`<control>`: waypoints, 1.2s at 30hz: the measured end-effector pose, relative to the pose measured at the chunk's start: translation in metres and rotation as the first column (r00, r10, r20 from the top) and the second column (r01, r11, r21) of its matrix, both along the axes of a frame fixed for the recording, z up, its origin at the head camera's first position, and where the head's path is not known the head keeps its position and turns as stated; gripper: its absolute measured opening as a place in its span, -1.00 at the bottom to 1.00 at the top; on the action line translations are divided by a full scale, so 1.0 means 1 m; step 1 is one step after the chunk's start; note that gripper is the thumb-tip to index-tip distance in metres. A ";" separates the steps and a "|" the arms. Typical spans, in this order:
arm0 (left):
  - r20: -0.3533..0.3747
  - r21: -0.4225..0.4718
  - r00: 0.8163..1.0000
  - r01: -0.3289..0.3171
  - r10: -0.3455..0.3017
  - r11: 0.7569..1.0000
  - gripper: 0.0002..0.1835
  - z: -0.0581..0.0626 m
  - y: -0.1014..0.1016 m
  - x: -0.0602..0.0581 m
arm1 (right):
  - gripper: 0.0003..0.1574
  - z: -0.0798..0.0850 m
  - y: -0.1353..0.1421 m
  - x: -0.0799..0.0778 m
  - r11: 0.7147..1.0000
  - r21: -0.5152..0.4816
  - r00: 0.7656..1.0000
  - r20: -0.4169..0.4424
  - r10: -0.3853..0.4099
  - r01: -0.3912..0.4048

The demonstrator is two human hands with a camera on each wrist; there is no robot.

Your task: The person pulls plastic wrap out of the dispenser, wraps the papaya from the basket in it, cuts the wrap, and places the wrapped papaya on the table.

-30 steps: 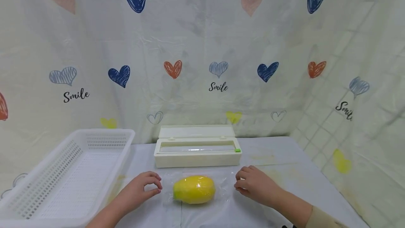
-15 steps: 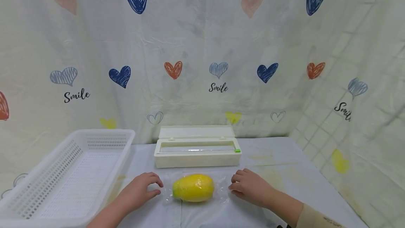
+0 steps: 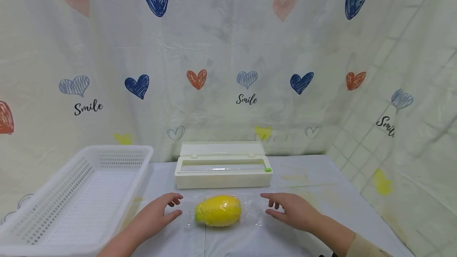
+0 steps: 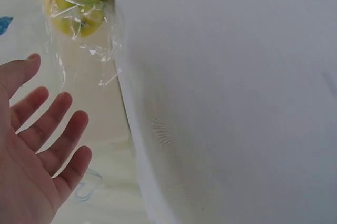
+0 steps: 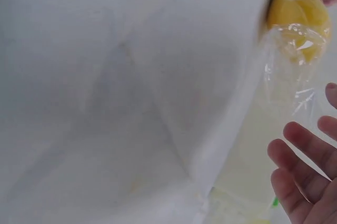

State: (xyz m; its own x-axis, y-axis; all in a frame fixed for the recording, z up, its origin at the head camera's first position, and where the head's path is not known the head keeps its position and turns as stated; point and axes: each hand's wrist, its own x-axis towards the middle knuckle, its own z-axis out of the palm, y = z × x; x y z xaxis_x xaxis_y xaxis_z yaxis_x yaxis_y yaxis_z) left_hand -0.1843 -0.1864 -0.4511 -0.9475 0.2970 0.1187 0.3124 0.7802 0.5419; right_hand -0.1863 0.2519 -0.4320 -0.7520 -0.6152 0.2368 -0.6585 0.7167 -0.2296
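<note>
A yellow papaya [image 3: 218, 210] with a greenish left end lies on the table, wrapped in clear cling film [image 3: 251, 211]. Loose film spreads out past both of its ends. At the film's left edge is my left hand [image 3: 157, 213], fingers and thumb apart and holding nothing. On the opposite side my right hand [image 3: 292, 211] is likewise empty, its index finger stretched toward the film. Relaxed, spread left fingers [image 4: 63, 142] show beside the wrapped fruit in the left wrist view. The right wrist view has loosely bent right fingers [image 5: 308, 153] below the film's free end.
Behind the papaya stands a white cling film dispenser [image 3: 223, 180] with its lid raised and a roll inside. A white perforated basket [image 3: 141, 177] takes up the left side of the table [image 3: 307, 177]. A curtain [image 3: 214, 43] printed with hearts hangs at the back.
My right hand moved left toward the film, then back right, and its fingers have opened with the index finger extended. The left thumb and fingers are farther apart. The papaya has barely shifted.
</note>
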 end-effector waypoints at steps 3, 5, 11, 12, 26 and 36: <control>-0.060 0.011 0.998 -0.010 0.011 1.000 -0.57 0.002 0.000 0.003 | -0.53 0.005 -0.001 0.000 1.000 -0.019 1.000 -0.016 0.003 -0.003; -0.106 0.015 0.994 0.003 -0.001 1.000 -0.55 0.002 0.001 0.003 | -0.56 0.011 -0.005 -0.001 1.000 -0.025 1.000 -0.011 -0.002 0.002; -0.158 -0.035 0.984 0.077 -0.081 0.996 -0.42 0.005 0.012 0.001 | -0.51 0.033 -0.031 -0.012 0.999 -0.024 0.999 0.029 0.045 -0.044; -0.158 -0.047 0.983 0.084 -0.090 0.995 -0.40 0.005 0.015 0.000 | -0.51 0.036 -0.036 -0.015 0.998 -0.021 0.997 0.041 0.063 -0.062; -0.123 -0.141 0.968 0.202 -0.219 0.969 -0.37 0.006 0.055 -0.007 | -0.28 0.041 -0.093 -0.062 0.997 0.047 0.885 0.464 0.034 -0.064; -0.139 -0.159 0.956 0.236 -0.258 0.959 -0.38 -0.002 0.060 -0.012 | -0.31 0.029 -0.102 -0.064 0.990 0.088 0.876 0.479 0.053 -0.108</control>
